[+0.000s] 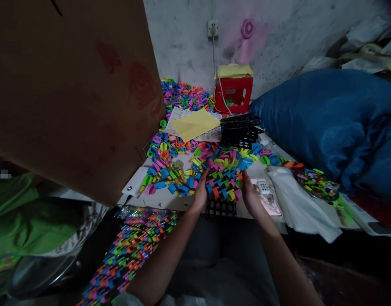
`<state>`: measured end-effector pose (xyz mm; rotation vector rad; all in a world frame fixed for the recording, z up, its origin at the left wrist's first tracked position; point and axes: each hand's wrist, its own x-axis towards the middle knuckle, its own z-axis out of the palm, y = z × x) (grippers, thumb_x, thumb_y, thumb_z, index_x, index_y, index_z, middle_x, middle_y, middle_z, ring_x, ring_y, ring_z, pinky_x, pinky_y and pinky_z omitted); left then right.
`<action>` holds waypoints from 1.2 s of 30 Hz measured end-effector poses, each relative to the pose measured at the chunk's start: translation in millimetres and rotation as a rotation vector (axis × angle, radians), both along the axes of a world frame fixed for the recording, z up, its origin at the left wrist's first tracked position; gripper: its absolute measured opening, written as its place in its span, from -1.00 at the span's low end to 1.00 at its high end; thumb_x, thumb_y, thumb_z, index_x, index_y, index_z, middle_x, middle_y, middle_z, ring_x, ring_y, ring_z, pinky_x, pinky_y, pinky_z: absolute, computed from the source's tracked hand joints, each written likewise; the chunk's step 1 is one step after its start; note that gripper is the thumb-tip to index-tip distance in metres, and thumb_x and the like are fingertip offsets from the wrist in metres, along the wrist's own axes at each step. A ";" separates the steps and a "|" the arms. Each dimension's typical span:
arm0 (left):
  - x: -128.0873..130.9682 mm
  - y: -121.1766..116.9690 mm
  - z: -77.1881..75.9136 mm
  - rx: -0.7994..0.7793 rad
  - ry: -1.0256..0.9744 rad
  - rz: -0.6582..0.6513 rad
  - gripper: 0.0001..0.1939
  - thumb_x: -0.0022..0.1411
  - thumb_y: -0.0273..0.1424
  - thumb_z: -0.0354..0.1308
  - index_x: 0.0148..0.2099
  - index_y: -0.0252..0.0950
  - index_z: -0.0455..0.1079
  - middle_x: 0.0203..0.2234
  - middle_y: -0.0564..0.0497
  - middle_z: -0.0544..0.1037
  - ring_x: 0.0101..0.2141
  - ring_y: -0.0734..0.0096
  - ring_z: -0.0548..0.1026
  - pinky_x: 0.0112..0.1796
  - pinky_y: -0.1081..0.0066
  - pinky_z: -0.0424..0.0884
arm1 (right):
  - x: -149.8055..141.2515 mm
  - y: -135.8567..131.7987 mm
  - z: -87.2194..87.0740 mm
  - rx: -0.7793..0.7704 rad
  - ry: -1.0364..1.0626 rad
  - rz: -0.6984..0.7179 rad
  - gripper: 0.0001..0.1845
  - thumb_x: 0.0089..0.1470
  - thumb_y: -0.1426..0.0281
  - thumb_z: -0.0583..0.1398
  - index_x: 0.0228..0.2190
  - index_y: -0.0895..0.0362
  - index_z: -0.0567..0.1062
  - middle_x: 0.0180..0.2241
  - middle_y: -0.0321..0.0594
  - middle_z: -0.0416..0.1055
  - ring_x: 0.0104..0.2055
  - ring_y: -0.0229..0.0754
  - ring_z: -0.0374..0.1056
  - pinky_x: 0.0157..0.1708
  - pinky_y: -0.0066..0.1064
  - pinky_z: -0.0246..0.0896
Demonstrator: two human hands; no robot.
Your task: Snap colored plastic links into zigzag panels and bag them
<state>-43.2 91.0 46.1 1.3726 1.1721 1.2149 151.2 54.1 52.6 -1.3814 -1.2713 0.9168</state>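
In the head view, a black grid tray (221,209) lies at the table's front edge. Rows of small bright plastic pieces (223,183), looped like toy watches, cover most of it. My left hand (200,194) is at the tray's left side, fingers stretched forward beside the pieces. On the opposite side is my right hand (251,196), also open, its fingers pointing forward along the pieces. Whether either hand touches the tray is hidden. Loose pieces (172,174) in blue, yellow, green and pink are heaped left of and behind the tray.
Black grid trays (241,131) are stacked behind, near yellow paper (195,124) and a red crate (235,93) below a pink fan (247,29). A large carton (70,93) stands left. A phone (266,196), plastic bags (300,199) and a blue sack (323,127) lie right.
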 end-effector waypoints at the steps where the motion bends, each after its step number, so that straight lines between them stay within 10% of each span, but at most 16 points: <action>1: 4.7 0.5 -0.6 0.006 0.014 -0.001 -0.42 0.40 -0.11 -0.38 0.27 -0.19 0.19 0.27 0.00 0.20 0.28 0.35 0.10 0.26 0.18 0.04 | -4.7 4.1 3.3 -0.025 -0.001 0.006 -0.21 0.22 -0.10 -0.25 0.32 0.05 -0.11 0.35 -0.17 -0.12 0.36 -0.11 -0.13 0.30 -0.09 -0.14; 10: 10.1 -13.9 5.0 -0.030 0.006 -0.024 -0.32 0.32 0.08 -0.27 0.29 -0.18 0.15 0.33 0.00 0.07 0.33 0.27 -0.05 0.30 0.19 -0.14 | 8.7 11.1 18.3 -0.173 -0.005 0.091 -0.09 0.08 -0.23 -0.10 0.29 0.02 0.03 0.35 -0.23 -0.14 0.38 -0.08 -0.25 0.34 -0.15 -0.39; 19: -5.7 14.9 12.7 -0.083 -0.155 0.031 -0.43 0.37 -0.08 -0.22 0.32 -0.18 0.10 0.32 0.05 0.08 0.30 0.34 0.04 0.29 0.25 -0.07 | 23.9 12.9 2.1 -0.144 0.399 0.065 -0.18 0.14 -0.19 -0.18 0.29 -0.05 -0.01 0.35 -0.28 -0.15 0.36 -0.15 -0.15 0.31 -0.15 -0.18; 29: 12.3 23.9 16.8 -0.111 -0.081 -0.045 -0.50 0.39 -0.16 -0.26 0.20 -0.20 0.30 0.22 0.07 0.29 0.26 0.27 0.17 0.26 0.18 0.05 | 25.6 27.6 5.7 -0.057 0.111 -0.059 -0.37 0.10 -0.09 0.06 0.01 0.05 0.48 0.08 -0.14 0.40 0.14 0.03 0.29 0.18 -0.04 0.12; 36: -3.9 27.6 30.9 0.140 0.230 -0.095 -0.56 0.32 -0.16 -0.03 0.09 -0.30 0.39 0.17 -0.13 0.35 0.22 0.24 0.23 0.24 0.21 0.08 | 45.8 61.8 -12.9 -0.048 -0.024 0.270 -0.59 -0.18 0.30 0.25 -0.20 0.12 0.55 -0.11 -0.10 0.53 -0.11 -0.03 0.45 -0.04 -0.14 0.31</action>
